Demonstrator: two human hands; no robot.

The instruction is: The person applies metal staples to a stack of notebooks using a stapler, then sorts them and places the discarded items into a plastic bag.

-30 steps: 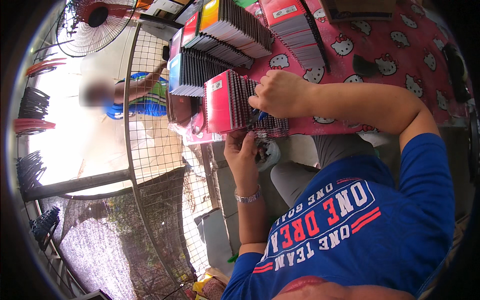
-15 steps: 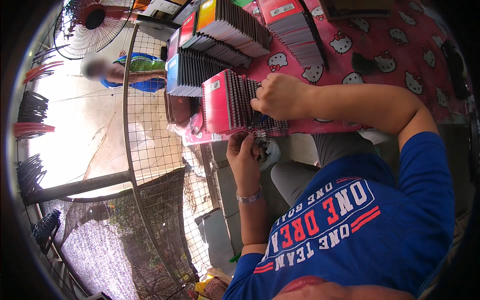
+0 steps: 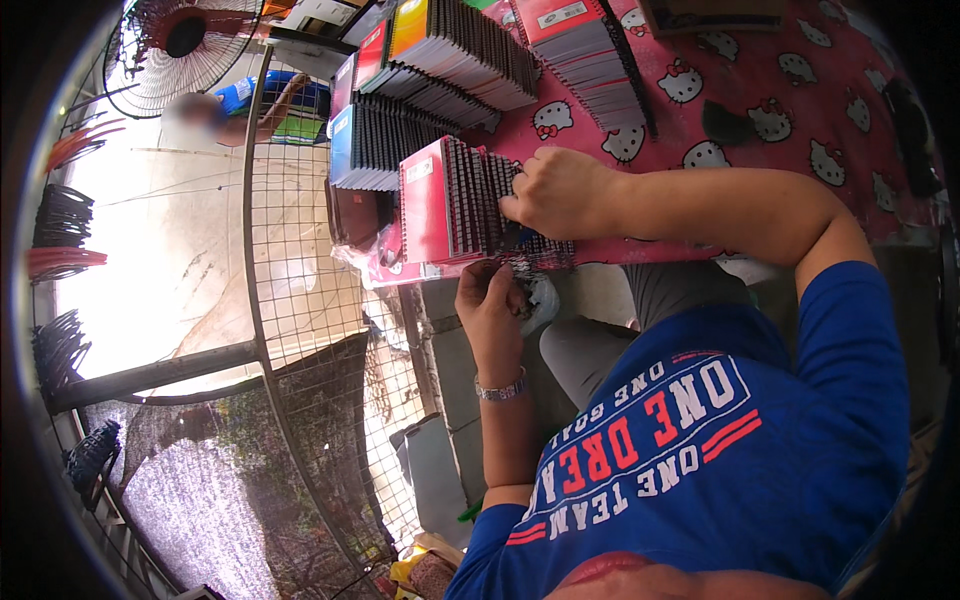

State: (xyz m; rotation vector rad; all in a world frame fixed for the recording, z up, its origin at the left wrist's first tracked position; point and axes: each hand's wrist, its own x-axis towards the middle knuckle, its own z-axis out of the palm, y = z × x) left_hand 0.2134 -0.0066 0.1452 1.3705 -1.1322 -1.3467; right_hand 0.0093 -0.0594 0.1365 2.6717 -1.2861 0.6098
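A row of spiral-bound notebooks with a red front cover stands on edge near the table's front edge, black coils facing my right hand. My right hand is closed in a fist over the right part of this row, knuckles up. Something dark blue shows under it, too hidden to name. At the row's near edge my left hand, a metal watch on its wrist, has thumb and fingers drawn together by the coil ends. What its fingertips hold is hidden.
More notebook stacks stand behind: blue-covered, yellow-covered and red-covered. They rest on a pink patterned tablecloth. A wire grid rises at the left, with a person in blue beyond. A fan is at far upper left.
Both hands keep nearly the same place and closed pose. The red-covered notebook row shifts very slightly in view. The person beyond the grid has raised an arm.
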